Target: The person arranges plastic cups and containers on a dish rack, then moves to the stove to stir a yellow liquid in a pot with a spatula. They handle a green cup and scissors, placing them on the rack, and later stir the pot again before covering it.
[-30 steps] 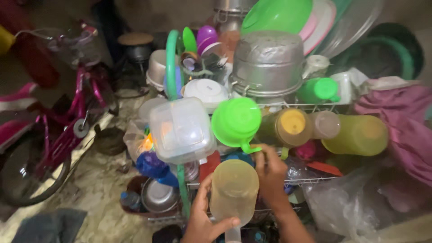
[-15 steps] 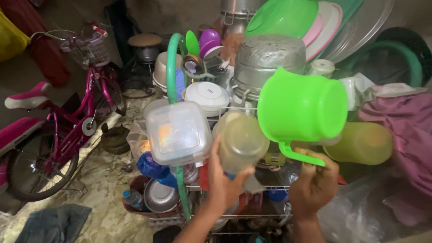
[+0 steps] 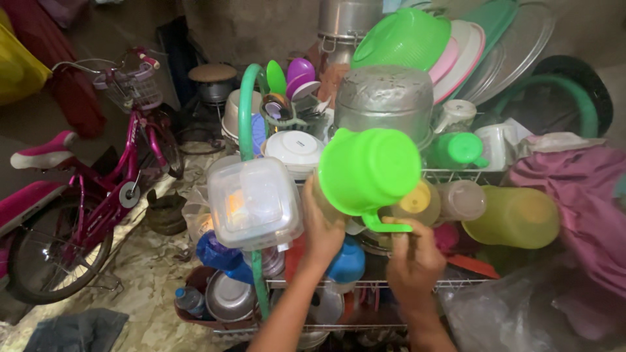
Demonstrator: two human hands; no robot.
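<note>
Since half a second ago the green mug (image 3: 369, 171) has swung left and down, from the right of the rack (image 3: 450, 176) to its middle, where it now covers most of the yellowish jug that the left hand held in plain sight; the right hand has come in with it.

Behind it, largest first: a dented metal pot (image 3: 385, 101) sits upside down on the rack's upper tier, with a green colander (image 3: 404, 38) and stacked plates above. A yellow bottle (image 3: 515, 216) lies on its side to the right, a clear square tub (image 3: 255, 201) stands to the left, and a white bowl (image 3: 293, 148) rests behind the tub. A pink bicycle (image 3: 85, 195) stands on the floor at the far left.

The mug is held bottom towards the camera, tilted, over the rack's front edge. It looks like thin moulded plastic: light, fairly stiff, not fragile, but smooth and likely slick if wet. Its loop handle points down and right, the natural place to take it.

The right hand (image 3: 416, 261) has its grip closed on that handle (image 3: 386, 226), thumb and fingers pinching the lower bar. The left hand (image 3: 324, 225) reaches up under the mug's left side; its fingers go behind the mug, so I cannot tell whether its grip is on the jug, of which only a sliver shows, or merely steadies the mug.
</note>
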